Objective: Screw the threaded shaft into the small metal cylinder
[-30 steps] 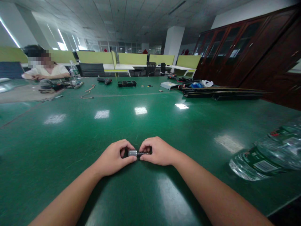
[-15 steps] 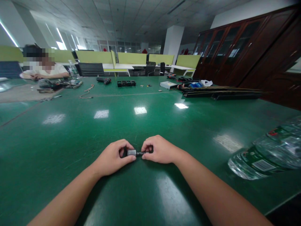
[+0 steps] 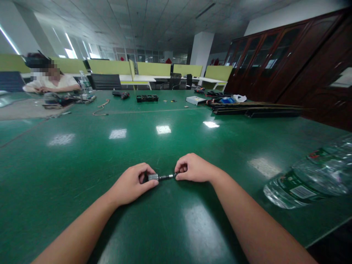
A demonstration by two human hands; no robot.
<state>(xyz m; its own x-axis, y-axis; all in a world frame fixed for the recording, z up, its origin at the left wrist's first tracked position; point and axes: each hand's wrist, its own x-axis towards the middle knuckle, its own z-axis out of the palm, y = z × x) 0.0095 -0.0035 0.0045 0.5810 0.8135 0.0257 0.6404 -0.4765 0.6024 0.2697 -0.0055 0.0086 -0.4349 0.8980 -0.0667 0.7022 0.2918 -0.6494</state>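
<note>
My left hand (image 3: pixel 130 184) rests low over the green table, thumb and fingers closed around a small grey metal cylinder (image 3: pixel 153 177). From the cylinder's right end a thin dark shaft (image 3: pixel 164 177) runs level toward my right hand (image 3: pixel 195 168), with a short bright silver band near its far end. My right thumb and fingertips pinch that far end, where a small dark tip partly shows. Whether the tip is a separate piece I cannot tell. Both forearms come in from the bottom of the head view.
Large clear water bottles (image 3: pixel 305 187) lie on the right. Farther back are dark long rails (image 3: pixel 255 110), a white box (image 3: pixel 195 100), a black bracket-like part (image 3: pixel 147 98), a power drill (image 3: pixel 121 94) and a cord (image 3: pixel 101 108). A person (image 3: pixel 55 80) sits at the far left.
My right hand has slid rightward and slightly away along the shaft, baring more of it and the silver band. My left hand keeps its grip nearly in place.
</note>
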